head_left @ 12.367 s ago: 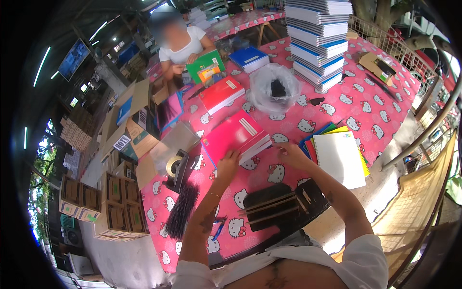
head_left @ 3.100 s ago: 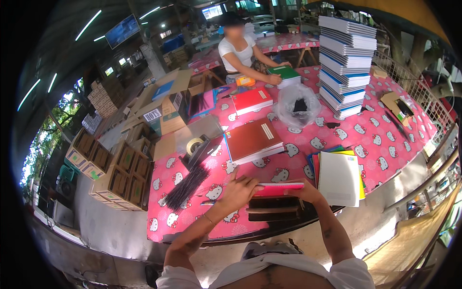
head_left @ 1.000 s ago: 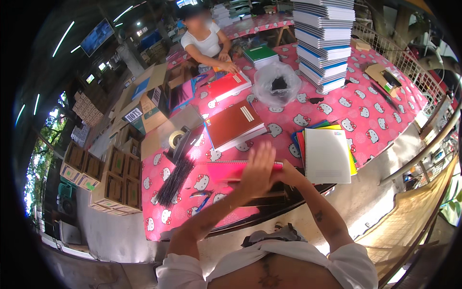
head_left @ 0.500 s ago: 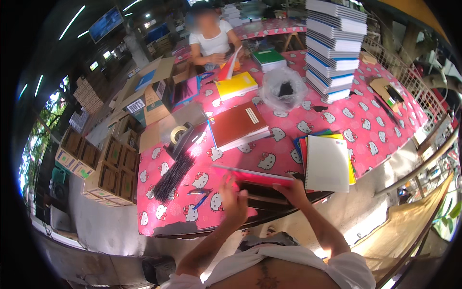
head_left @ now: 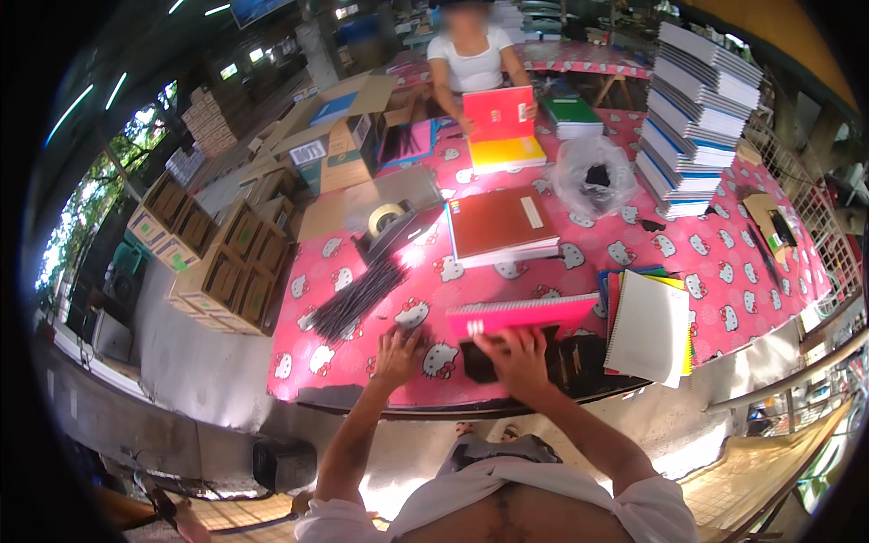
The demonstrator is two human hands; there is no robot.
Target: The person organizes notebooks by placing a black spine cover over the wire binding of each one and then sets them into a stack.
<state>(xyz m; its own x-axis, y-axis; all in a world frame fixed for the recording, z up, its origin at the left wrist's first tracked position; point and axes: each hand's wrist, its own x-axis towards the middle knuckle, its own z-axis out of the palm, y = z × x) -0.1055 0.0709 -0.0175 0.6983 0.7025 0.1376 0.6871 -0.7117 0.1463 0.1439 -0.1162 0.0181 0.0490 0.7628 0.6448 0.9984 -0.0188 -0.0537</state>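
Counter (head_left: 688,262) – pink cloth with a white cartoon-cat print, crowded. Tall stack of white and blue notebooks (head_left: 697,118) at the far right. Open brown cartons (head_left: 335,136) at the far left, white labels on the flaps, print too small to tell; more small cartons (head_left: 226,262) stacked beside the counter. A second person (head_left: 471,54) at the far end holds a red-and-yellow cover (head_left: 502,127) upright. Brown notebook (head_left: 501,224) with a narrow white label lies mid-counter. Clear plastic bag (head_left: 593,172) holds something dark. Bundle of black rods (head_left: 358,299) to the left, a tape roll (head_left: 386,217) behind it.

The work itself: a pink spiral notebook (head_left: 523,314) at the near edge, partly over a dark block (head_left: 507,357) – cannot tell what the block is. Right hand (head_left: 516,353) lies flat, fingers spread, pressing on the block just below the notebook. Left hand (head_left: 398,348) is spread on the cloth beside it, pinching nothing. White spiral pad (head_left: 647,326) on coloured covers sits just to the right.

My read: keep the notebook's spiral edge square to the block, press evenly with the flat palm, and keep the left hand as a brace so nothing skews.
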